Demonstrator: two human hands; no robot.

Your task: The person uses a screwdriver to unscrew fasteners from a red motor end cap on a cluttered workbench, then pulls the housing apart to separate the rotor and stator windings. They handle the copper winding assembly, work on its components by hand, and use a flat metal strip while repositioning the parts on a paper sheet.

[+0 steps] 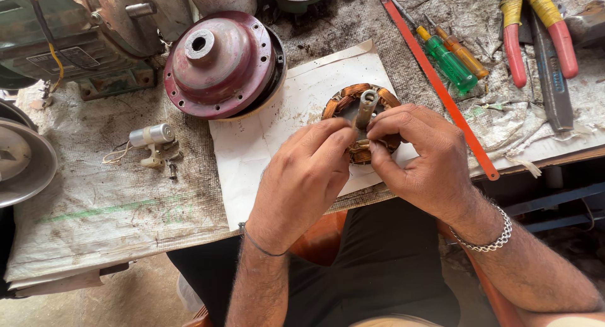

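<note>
We cannot see the near half of the stator [353, 100]: both hands cover it, so only its far arc of copper coils and the grey shaft [366, 107] standing up from its middle show. What the fingertips pinch is too small to make out, perhaps a wire end at the coils. The green machine [69, 43] is cut off at the top left corner, a grey metal bowl [25, 160] by the left edge, and the pliers [535, 24] by the top edge. Our left hand [302, 182] comes up from below, wrist bent a little, fingers curled together and pressed on the stator's near left side. Our right hand [422, 157], a chain bracelet at its wrist, reaches in from the lower right with thumb and forefinger closed against the winding just beside the shaft. The two sets of fingertips nearly touch. The stator lies on a white paper sheet [283, 106] on the bench, near its front edge, with a red motor cover [220, 62] behind to the left and a red hacksaw blade [441, 90] and two screwdrivers [450, 56] to the right.
</note>
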